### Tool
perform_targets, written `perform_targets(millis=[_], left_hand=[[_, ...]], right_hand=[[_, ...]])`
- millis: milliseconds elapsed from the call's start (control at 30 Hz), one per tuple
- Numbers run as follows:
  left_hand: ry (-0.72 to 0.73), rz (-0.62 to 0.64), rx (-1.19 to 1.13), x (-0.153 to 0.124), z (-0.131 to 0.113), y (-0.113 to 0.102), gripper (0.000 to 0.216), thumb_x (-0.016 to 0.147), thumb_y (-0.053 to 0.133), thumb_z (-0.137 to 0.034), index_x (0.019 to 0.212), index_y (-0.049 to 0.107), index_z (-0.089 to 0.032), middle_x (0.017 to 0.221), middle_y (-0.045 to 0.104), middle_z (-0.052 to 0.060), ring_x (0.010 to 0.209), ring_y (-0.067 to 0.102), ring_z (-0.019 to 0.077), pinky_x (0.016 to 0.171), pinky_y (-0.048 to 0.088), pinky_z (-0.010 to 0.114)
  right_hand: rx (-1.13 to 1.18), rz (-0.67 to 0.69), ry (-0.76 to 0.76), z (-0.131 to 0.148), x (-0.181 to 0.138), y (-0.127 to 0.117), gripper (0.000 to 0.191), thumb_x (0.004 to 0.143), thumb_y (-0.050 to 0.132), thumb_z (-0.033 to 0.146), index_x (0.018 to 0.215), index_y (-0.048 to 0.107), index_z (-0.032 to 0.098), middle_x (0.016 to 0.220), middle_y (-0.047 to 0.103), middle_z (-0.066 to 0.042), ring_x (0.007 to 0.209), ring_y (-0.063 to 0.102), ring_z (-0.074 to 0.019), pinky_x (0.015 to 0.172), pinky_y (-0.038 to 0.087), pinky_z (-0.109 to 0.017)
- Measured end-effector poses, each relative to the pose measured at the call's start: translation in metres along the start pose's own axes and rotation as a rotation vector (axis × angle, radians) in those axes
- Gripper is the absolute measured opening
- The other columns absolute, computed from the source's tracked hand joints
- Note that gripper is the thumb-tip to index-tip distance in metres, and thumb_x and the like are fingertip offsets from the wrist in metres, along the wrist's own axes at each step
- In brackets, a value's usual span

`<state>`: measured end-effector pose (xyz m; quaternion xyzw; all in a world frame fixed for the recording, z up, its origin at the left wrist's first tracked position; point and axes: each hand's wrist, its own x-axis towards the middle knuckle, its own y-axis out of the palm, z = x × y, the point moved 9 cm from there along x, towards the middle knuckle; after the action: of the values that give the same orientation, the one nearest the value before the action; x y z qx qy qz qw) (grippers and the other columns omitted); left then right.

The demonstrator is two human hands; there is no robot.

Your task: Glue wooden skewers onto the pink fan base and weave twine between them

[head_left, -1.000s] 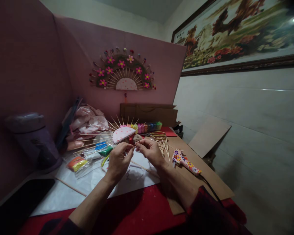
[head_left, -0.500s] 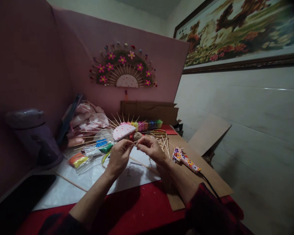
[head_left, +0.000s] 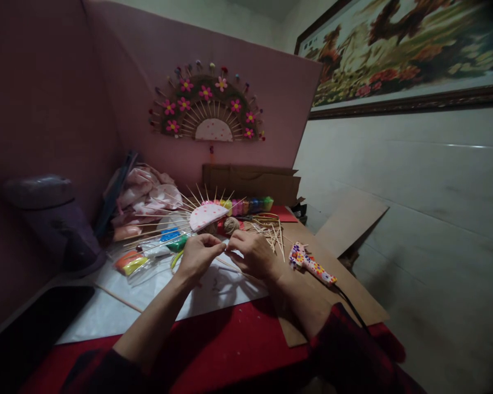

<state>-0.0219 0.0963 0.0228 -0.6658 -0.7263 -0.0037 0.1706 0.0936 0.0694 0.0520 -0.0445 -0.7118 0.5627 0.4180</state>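
Observation:
My left hand and my right hand meet fingertip to fingertip over the white sheet, both pinched on something too small and dim to make out. Just beyond them lies a half-made fan: a pink dotted half disc with thin wooden sticks spreading from it. A ball of twine sits right behind my right hand. Loose wooden sticks lie beside that hand.
A finished flower fan hangs on the pink partition. A floral glue gun lies on brown cardboard at right. Coloured clay packets, a row of clay tubs, pink cloth and a purple jar stand left.
Both hands have drawn slightly nearer to me and lower, away from the fan's disc. Their pinch stays closed. The camera has tilted a little.

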Motion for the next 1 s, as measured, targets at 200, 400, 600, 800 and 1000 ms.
perform_targets(millis=[200,400,600,800,1000], left_hand=[[0.400,-0.107,0.311,-0.009,-0.028,0.001,0.008,0.071,0.062,-0.020,0.065,0.066,-0.018,0.066,0.065,0.002,0.062,0.057,0.0143,0.057,0.043,0.026],[0.645,-0.130,0.463,-0.022,-0.044,0.009,0.011,0.076,0.057,-0.013,0.074,0.065,-0.019,0.071,0.066,0.002,0.069,0.059,0.0163,0.064,0.044,0.028],[0.735,-0.144,0.480,-0.028,-0.052,0.007,0.008,0.080,0.058,-0.015,0.077,0.065,-0.018,0.072,0.066,0.003,0.070,0.058,0.0169,0.066,0.045,0.030],[0.778,-0.145,0.451,-0.032,-0.058,0.008,0.011,0.083,0.055,-0.014,0.079,0.065,-0.019,0.076,0.068,0.004,0.075,0.061,0.0171,0.072,0.048,0.031],[0.814,-0.127,0.433,-0.032,-0.061,0.009,0.011,0.083,0.055,-0.015,0.078,0.064,-0.018,0.073,0.067,0.004,0.072,0.060,0.0169,0.069,0.048,0.031]], right_hand=[[0.232,-0.123,0.286,-0.018,-0.002,0.000,0.006,0.076,0.059,0.017,0.071,0.062,0.018,0.073,0.064,-0.004,0.066,0.055,-0.0159,0.061,0.037,-0.028],[1.006,-0.162,0.684,-0.048,-0.010,0.032,0.007,0.063,0.063,0.020,0.057,0.062,0.017,0.050,0.053,0.004,0.048,0.044,-0.0091,0.048,0.033,-0.023],[1.450,-0.112,0.838,-0.045,-0.014,0.048,0.011,0.058,0.068,0.025,0.060,0.064,0.015,0.051,0.056,0.002,0.040,0.034,-0.0044,0.036,0.016,-0.018],[1.572,-0.143,0.823,-0.044,-0.013,0.049,0.016,0.059,0.069,0.027,0.066,0.067,0.013,0.050,0.060,0.000,0.036,0.035,-0.0036,0.035,0.016,-0.017],[1.540,-0.102,0.812,-0.042,-0.014,0.048,0.021,0.061,0.072,0.031,0.070,0.068,0.013,0.043,0.058,0.002,0.030,0.028,-0.0021,0.034,0.014,-0.019]])
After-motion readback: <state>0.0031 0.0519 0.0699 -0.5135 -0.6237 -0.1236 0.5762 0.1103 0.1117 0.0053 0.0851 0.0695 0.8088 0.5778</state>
